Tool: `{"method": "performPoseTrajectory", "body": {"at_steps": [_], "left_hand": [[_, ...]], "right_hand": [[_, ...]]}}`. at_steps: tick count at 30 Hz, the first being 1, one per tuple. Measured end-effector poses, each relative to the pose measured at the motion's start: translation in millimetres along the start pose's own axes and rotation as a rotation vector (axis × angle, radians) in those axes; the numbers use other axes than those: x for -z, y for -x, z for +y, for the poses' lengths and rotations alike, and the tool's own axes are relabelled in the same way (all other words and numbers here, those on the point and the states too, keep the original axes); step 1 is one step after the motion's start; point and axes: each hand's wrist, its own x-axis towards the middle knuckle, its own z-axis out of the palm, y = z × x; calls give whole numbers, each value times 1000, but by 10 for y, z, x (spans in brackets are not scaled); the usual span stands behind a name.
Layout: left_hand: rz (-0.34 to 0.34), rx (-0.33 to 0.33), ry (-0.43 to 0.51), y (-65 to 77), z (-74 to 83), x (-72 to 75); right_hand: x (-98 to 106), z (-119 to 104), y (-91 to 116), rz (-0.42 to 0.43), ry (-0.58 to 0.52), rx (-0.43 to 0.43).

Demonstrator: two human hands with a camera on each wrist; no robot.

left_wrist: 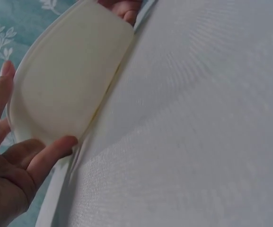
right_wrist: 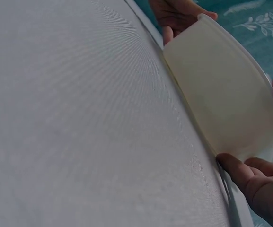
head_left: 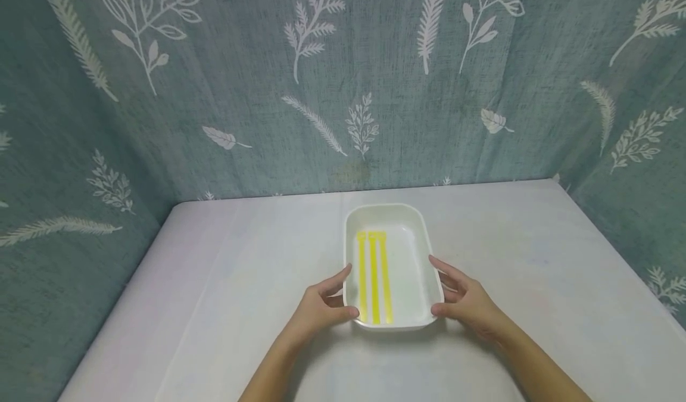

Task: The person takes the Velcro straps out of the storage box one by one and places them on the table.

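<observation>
White tray (head_left: 409,271) is sitting between the fingers of both your hands, its long sides running away from you. Your left hand (head_left: 321,304) is holding the left edge: thumb lying over the near left corner, index fingertip touching the rim farther along, other fingers bending beside the outer wall. Your right hand (head_left: 466,301) is holding the opposite edge likewise, thumb at the near right corner, index fingertip higher up the side. On each hand, thumb and index are standing well apart along the rim. Cannot tell whether the tray's base is touching the white table (head_left: 257,259). Three yellow strips (head_left: 374,277) are running lengthwise inside, side by side, closer to your left fingers than to your right; their far ends are showing small blocks, too small to make out. Beneath and around your fingers, the white table is spreading out on both sides. Well beyond your fingertips, past the table's far edge, blue-green fabric (head_left: 241,122) is hanging, bearing pale leaf prints (head_left: 316,21).
</observation>
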Motion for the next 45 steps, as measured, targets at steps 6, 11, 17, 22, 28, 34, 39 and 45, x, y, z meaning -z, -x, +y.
{"method": "performPoseTrajectory", "body": {"at_steps": [6, 11, 17, 22, 28, 34, 39, 45], "left_hand": [[-4, -11, -12, 25, -28, -5], [8, -45, -50, 21, -61, 17], [-1, -54, -33, 18, -82, 35], [-10, -57, -27, 22, -78, 34], [14, -46, -40, 16, -56, 26], [3, -59, -47, 22, -58, 31], [-10, -66, -37, 30, -54, 16], [3, -58, -36, 39, -43, 11]], "right_hand": [[-14, -4, 44, -3, -24, -16], [-40, -16, 20, 11, -6, -35], [-8, -59, 1, -3, 72, -14], [67, -150, 15, -11, 117, 32], [131, -293, 5, 33, 222, 50], [178, -386, 7, 51, 290, 71], [207, -487, 1, 76, 350, 77], [216, -641, -54, 71, 410, 101]]}}
